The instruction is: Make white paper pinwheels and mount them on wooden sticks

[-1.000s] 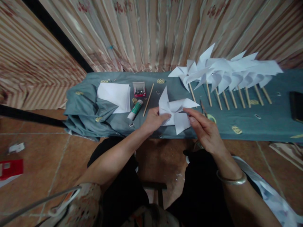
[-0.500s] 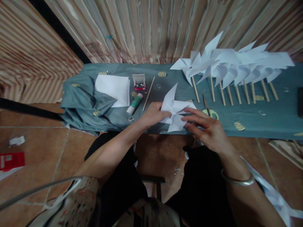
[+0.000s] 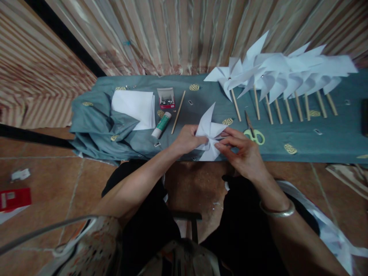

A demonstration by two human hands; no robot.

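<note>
A white paper pinwheel without a stick is between my hands at the table's near edge. My left hand grips it from the left, the thumb pressed near its centre. On the right side, my right hand has its fingers closed on a blade of the same pinwheel. Left of my hands lie a wooden stick, a glue stick with a green label, and a small open red box of shiny metal pins. Green-handled scissors lie just beyond my right hand.
Several finished pinwheels on wooden sticks lie in an overlapping row at the back right. A stack of white paper rests at the left on the blue-green tablecloth. A striped curtain hangs behind the table.
My right hand has moved left and closed its fingers on the pinwheel's right blade, folding it in towards the centre. My left hand keeps its hold. The view has shifted slightly.
</note>
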